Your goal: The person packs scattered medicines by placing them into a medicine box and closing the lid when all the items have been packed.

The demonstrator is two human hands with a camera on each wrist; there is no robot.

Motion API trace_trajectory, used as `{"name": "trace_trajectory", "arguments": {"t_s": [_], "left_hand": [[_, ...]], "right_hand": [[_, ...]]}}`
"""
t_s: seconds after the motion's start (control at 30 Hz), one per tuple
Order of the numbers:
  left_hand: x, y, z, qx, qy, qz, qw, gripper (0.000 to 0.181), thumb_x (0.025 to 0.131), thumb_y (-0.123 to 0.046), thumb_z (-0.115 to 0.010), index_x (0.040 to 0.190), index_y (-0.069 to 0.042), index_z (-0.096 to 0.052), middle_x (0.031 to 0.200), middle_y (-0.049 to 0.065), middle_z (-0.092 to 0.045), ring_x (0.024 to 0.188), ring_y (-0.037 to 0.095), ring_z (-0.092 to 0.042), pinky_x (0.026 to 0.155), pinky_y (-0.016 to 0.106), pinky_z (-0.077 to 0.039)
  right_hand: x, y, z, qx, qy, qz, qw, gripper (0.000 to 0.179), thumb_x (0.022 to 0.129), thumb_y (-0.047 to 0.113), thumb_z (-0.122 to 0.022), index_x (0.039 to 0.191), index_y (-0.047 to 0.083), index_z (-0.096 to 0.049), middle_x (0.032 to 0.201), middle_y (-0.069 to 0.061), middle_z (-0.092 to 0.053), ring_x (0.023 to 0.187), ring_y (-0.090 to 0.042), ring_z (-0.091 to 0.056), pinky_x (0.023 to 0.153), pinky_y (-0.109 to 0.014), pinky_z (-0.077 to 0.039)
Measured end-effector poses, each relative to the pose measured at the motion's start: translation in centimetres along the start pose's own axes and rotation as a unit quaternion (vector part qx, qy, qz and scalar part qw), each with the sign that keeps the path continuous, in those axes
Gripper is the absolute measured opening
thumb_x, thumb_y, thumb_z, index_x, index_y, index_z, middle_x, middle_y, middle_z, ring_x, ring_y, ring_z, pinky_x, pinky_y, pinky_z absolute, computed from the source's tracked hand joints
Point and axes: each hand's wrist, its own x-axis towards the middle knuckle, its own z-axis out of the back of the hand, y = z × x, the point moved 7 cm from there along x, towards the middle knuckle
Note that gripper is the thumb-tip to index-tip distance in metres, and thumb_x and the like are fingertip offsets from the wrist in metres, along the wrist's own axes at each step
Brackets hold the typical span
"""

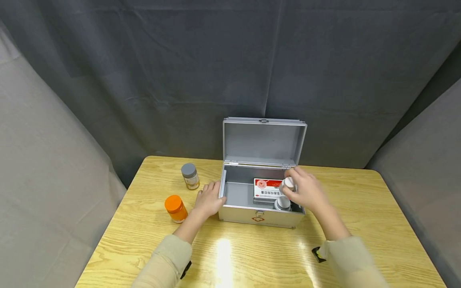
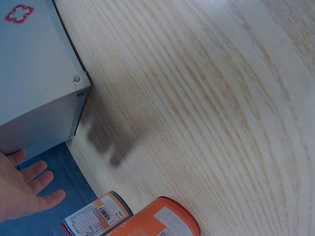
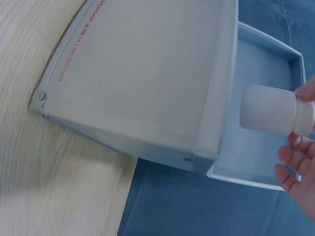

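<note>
- Head view: a white bottle (image 1: 288, 184) is pinched by the right hand (image 1: 305, 191) over the right part of the lidded case (image 1: 237, 214), beside the carton's (image 1: 266, 188) right end; a second white bottle (image 1: 283, 203) is seen inside, in front.
- The left hand (image 1: 209, 199) is laid at the case's left rim, fingers extended, nothing grasped. On the bench (image 1: 126, 252), left of it, an orange bottle (image 1: 175, 208) and a grey-capped bottle (image 1: 190, 176) are seen.
- Left wrist view: loosely straight fingers are shown by the case's side; both bench bottles are partly seen.
- Right wrist view: the pinched bottle is gripped near its top, base downward, its body shown above the rim.
- Step in hand, as judged: one bottle is handled at the case; putting in or lifting out cannot be told. For the next move, a steady pinch is called for, with rim and carton avoided.
</note>
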Motion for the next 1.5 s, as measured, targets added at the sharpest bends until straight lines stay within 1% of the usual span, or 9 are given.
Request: {"name": "trace_trajectory", "arguments": {"t_s": [0.17,0.4,0.5,0.7,0.93,1.07,1.23,1.37,1.5], "left_hand": [[0.1,0.0,0.1,0.008,0.001,0.002,1.0000,0.065,0.085,-0.037,-0.051,0.141,-0.011,-0.031,0.138,0.012,-0.037,0.126,0.031,-0.032,0.099,0.052,-0.029],[0.0,0.0,0.2,0.014,0.002,0.002,0.9999,0.065,0.085,-0.039,-0.051,0.141,-0.011,-0.031,0.138,0.013,-0.036,0.127,0.032,-0.032,0.100,0.052,-0.028],[-0.1,-0.1,0.3,0.019,0.002,0.000,0.9998,0.065,0.085,-0.039,-0.050,0.140,-0.011,-0.031,0.138,0.013,-0.037,0.126,0.032,-0.033,0.100,0.052,-0.027],[-0.1,-0.1,0.4,0.024,-0.005,-0.003,0.9997,0.065,0.085,-0.040,-0.051,0.140,-0.011,-0.032,0.137,0.013,-0.038,0.126,0.033,-0.032,0.104,0.054,-0.020],[-0.1,-0.2,0.3,0.024,-0.004,-0.002,0.9997,0.065,0.084,-0.040,-0.051,0.140,-0.011,-0.032,0.137,0.012,-0.038,0.126,0.032,-0.032,0.105,0.054,-0.016],[-0.1,-0.3,0.4,0.028,-0.004,-0.001,0.9996,0.065,0.084,-0.040,-0.050,0.140,-0.012,-0.032,0.137,0.011,-0.038,0.126,0.031,-0.032,0.105,0.054,-0.015],[-0.2,-0.3,0.4,0.033,-0.004,-0.002,0.9994,0.065,0.084,-0.041,-0.050,0.140,-0.013,-0.033,0.137,0.011,-0.039,0.126,0.031,-0.033,0.106,0.053,-0.015],[-0.2,-0.3,0.4,0.031,-0.002,-0.001,0.9995,0.064,0.084,-0.040,-0.050,0.139,-0.013,-0.033,0.137,0.011,-0.039,0.126,0.031,-0.033,0.105,0.053,-0.015],[-0.2,-0.3,0.4,0.031,-0.003,-0.001,0.9995,0.064,0.084,-0.040,-0.051,0.139,-0.013,-0.033,0.136,0.011,-0.039,0.126,0.031,-0.033,0.105,0.053,-0.015]], "right_hand": [[0.4,0.5,-0.9,0.003,0.013,0.010,0.9999,0.029,0.073,0.029,-0.063,0.096,0.011,-0.056,0.088,-0.003,-0.054,0.071,-0.020,-0.052,0.076,-0.045,-0.043],[0.8,1.4,-1.9,0.000,0.011,0.028,0.9995,0.029,0.072,0.031,-0.063,0.094,0.013,-0.057,0.086,-0.002,-0.054,0.071,-0.021,-0.052,0.070,-0.041,-0.043],[1.0,1.6,-2.5,0.001,0.024,0.027,0.9994,0.030,0.073,0.031,-0.063,0.096,0.013,-0.057,0.088,0.000,-0.055,0.071,-0.018,-0.051,0.069,-0.039,-0.043],[1.0,1.9,-3.6,0.001,0.051,0.027,0.9983,0.030,0.074,0.031,-0.065,0.099,0.015,-0.058,0.086,0.002,-0.054,0.069,-0.016,-0.049,0.066,-0.037,-0.042],[0.8,2.1,-4.7,-0.004,0.060,0.053,0.9967,0.026,0.074,0.028,-0.063,0.096,0.015,-0.058,0.083,0.003,-0.052,0.067,-0.013,-0.047,0.067,-0.036,-0.041],[0.7,2.1,-5.1,0.006,0.063,0.058,0.9963,0.025,0.073,0.026,-0.063,0.095,0.015,-0.059,0.081,0.004,-0.051,0.069,-0.014,-0.048,0.068,-0.037,-0.042],[0.6,1.9,-5.8,0.024,0.072,0.070,0.9946,0.025,0.073,0.023,-0.064,0.095,0.012,-0.060,0.080,0.005,-0.051,0.071,-0.013,-0.048,0.070,-0.041,-0.043],[0.5,1.9,-6.2,0.032,0.080,0.089,0.9923,0.024,0.073,0.022,-0.066,0.094,0.011,-0.061,0.080,0.004,-0.053,0.072,-0.013,-0.049,0.070,-0.041,-0.043],[0.4,1.9,-6.5,0.037,0.084,0.110,0.9897,0.024,0.073,0.020,-0.068,0.093,0.010,-0.062,0.083,0.001,-0.058,0.073,-0.014,-0.053,0.067,-0.037,-0.045]]}}
